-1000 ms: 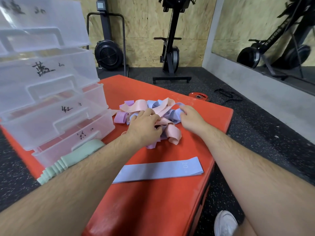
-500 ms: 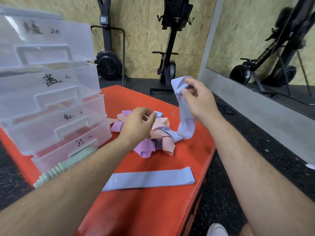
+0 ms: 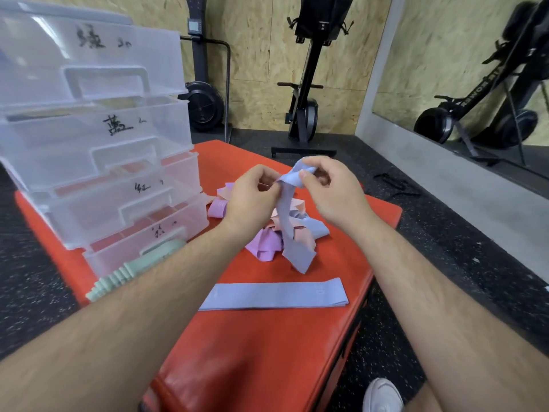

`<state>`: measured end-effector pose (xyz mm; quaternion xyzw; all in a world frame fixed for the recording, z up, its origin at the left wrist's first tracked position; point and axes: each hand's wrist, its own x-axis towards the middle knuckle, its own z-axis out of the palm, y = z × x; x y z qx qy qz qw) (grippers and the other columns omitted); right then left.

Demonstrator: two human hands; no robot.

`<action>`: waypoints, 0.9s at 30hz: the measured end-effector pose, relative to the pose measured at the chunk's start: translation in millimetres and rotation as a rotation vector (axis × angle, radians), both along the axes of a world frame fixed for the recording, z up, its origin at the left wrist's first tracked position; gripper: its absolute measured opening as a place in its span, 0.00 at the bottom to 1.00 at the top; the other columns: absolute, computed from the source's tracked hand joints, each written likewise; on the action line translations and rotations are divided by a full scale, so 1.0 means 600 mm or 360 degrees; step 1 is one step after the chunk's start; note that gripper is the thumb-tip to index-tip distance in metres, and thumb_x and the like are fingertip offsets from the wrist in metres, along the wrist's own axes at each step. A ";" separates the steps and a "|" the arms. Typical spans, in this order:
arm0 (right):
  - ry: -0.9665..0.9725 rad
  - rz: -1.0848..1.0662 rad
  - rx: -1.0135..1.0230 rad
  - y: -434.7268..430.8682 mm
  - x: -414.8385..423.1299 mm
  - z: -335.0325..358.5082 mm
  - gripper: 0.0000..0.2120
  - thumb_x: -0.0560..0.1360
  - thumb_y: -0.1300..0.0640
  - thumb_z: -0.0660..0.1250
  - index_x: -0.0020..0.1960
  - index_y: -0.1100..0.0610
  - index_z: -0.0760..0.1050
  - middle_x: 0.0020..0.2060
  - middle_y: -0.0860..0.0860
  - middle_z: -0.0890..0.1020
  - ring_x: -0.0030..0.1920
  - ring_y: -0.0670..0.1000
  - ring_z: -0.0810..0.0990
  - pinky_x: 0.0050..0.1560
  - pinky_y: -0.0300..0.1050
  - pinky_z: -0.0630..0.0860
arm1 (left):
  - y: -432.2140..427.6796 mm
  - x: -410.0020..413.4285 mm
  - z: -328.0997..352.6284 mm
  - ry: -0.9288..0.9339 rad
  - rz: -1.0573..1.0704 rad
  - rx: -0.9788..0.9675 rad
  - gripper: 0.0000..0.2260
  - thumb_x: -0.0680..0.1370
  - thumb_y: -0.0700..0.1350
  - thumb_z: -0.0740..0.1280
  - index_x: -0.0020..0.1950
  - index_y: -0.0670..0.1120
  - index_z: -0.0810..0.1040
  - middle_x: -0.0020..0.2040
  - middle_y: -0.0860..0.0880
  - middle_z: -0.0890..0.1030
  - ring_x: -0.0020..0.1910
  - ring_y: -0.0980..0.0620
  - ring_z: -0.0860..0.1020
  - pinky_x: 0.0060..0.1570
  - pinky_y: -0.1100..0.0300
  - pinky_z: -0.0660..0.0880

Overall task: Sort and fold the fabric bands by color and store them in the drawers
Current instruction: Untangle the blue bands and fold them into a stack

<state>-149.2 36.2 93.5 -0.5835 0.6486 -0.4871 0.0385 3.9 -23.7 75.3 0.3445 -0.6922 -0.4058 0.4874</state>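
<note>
Both hands pinch the top of a soft, periwinkle-blue fabric band [image 3: 292, 233] above a smooth red padded platform [image 3: 267, 346]. The left hand [image 3: 255, 197] grips one edge between thumb and curled fingers; the right hand [image 3: 332, 194] pinches the bunched top fold. The band hangs as a limp, twisted strip, its long axis nearly vertical, its lower end pointing down toward the viewer. Behind it lies a crumpled pile of pink, lilac and blue bands [image 3: 264, 248]. Nearer, a flat blue band [image 3: 273, 294] lies as a neat rectangle, lengthwise left to right. At left stand translucent plastic drawers [image 3: 98, 162] (four, with handwritten labels), with ribbed mint-green bands [image 3: 133, 272] beside the lowest.
</note>
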 end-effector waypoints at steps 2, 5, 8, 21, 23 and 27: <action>0.0090 -0.0039 -0.0083 0.002 -0.004 -0.004 0.07 0.79 0.51 0.66 0.53 0.44 0.81 0.50 0.49 0.76 0.45 0.42 0.76 0.47 0.29 0.71 | -0.003 0.010 0.005 0.0042 0.0039 -0.0019 0.06 0.74 0.36 0.65 0.45 0.45 0.80 0.41 0.47 0.82 0.40 0.51 0.80 0.43 0.49 0.81; 0.0132 -0.0130 -0.0227 0.002 -0.003 -0.008 0.06 0.77 0.50 0.67 0.50 0.46 0.82 0.51 0.45 0.74 0.54 0.48 0.76 0.59 0.44 0.73 | -0.006 0.023 0.009 0.0121 0.0016 0.0024 0.09 0.74 0.33 0.64 0.46 0.45 0.81 0.42 0.45 0.82 0.43 0.48 0.81 0.38 0.56 0.82; -0.0194 0.0097 0.0023 0.001 0.012 -0.005 0.14 0.78 0.51 0.69 0.63 0.49 0.75 0.56 0.44 0.78 0.59 0.42 0.77 0.61 0.40 0.73 | 0.001 0.028 0.015 0.0216 -0.0068 0.0069 0.06 0.76 0.33 0.65 0.47 0.41 0.80 0.41 0.48 0.81 0.40 0.56 0.81 0.36 0.67 0.77; -0.0181 0.0320 0.0259 -0.012 0.050 -0.021 0.05 0.77 0.51 0.70 0.50 0.52 0.77 0.45 0.49 0.83 0.43 0.45 0.78 0.41 0.43 0.75 | -0.002 0.059 0.014 -0.0243 -0.0093 -0.0139 0.04 0.78 0.47 0.69 0.46 0.47 0.81 0.39 0.51 0.83 0.39 0.52 0.80 0.39 0.57 0.78; -0.0145 0.0346 0.0260 -0.012 0.052 -0.021 0.05 0.77 0.53 0.70 0.51 0.51 0.77 0.46 0.49 0.82 0.43 0.47 0.79 0.41 0.44 0.75 | -0.006 0.063 0.012 -0.0305 -0.0026 -0.0279 0.05 0.79 0.46 0.68 0.45 0.47 0.81 0.39 0.52 0.82 0.41 0.51 0.79 0.39 0.55 0.78; -0.0085 0.0391 0.0301 -0.016 0.045 -0.026 0.06 0.77 0.54 0.70 0.53 0.49 0.76 0.48 0.51 0.83 0.45 0.49 0.80 0.50 0.50 0.79 | -0.023 0.074 0.020 -0.0358 0.0166 -0.0465 0.06 0.80 0.45 0.66 0.46 0.46 0.80 0.43 0.51 0.81 0.44 0.51 0.78 0.45 0.56 0.75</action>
